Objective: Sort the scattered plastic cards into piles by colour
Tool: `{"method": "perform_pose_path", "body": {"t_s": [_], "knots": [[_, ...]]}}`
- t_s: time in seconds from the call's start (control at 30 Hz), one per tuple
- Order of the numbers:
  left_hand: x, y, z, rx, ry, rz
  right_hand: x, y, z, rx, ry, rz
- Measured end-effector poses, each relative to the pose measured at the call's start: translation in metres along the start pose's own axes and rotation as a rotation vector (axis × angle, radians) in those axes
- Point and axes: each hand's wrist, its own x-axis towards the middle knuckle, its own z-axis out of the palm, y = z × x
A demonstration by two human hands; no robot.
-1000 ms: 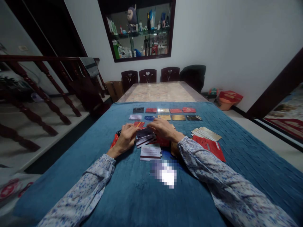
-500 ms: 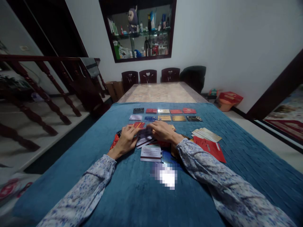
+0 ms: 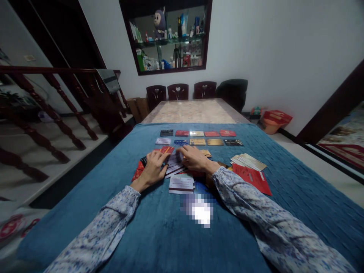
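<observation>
My left hand (image 3: 152,168) and my right hand (image 3: 194,157) both rest on a loose pile of plastic cards (image 3: 174,163) on a blue blanket (image 3: 159,231). Both hands have their fingers curled around the cards in the middle of the pile. A white card with a dark stripe (image 3: 181,183) lies just in front of the pile. Two neat rows of cards (image 3: 199,138) are laid out beyond the hands. To the right sit a stack of pale cards (image 3: 248,161) and red envelopes (image 3: 253,177).
The blanket covers the near part of a long table; its bare marble top (image 3: 193,110) runs to several dark chairs (image 3: 177,91) at the far end. A wooden stair railing (image 3: 51,102) stands at the left. A wall cabinet (image 3: 167,36) holds bottles.
Both hands have shifted slightly over the pile, drawing the middle cards together. The laid-out rows and the side stacks have not moved.
</observation>
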Motion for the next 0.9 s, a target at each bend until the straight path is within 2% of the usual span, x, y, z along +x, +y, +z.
{"method": "perform_pose_path", "body": {"t_s": [0.17, 0.4, 0.7, 0.9], "knots": [[0.001, 0.001, -0.002, -0.019, 0.039, 0.017, 0.001, 0.002, 0.002, 0.008, 0.017, -0.001], [0.001, -0.005, 0.000, 0.009, 0.018, 0.046, 0.003, 0.008, 0.001, -0.017, 0.048, -0.031], [0.002, -0.006, 0.000, -0.003, 0.050, -0.015, 0.003, 0.013, 0.004, -0.023, 0.082, -0.026], [0.001, -0.007, -0.001, -0.007, 0.023, -0.044, 0.002, 0.014, 0.004, -0.014, 0.087, -0.018]]}}
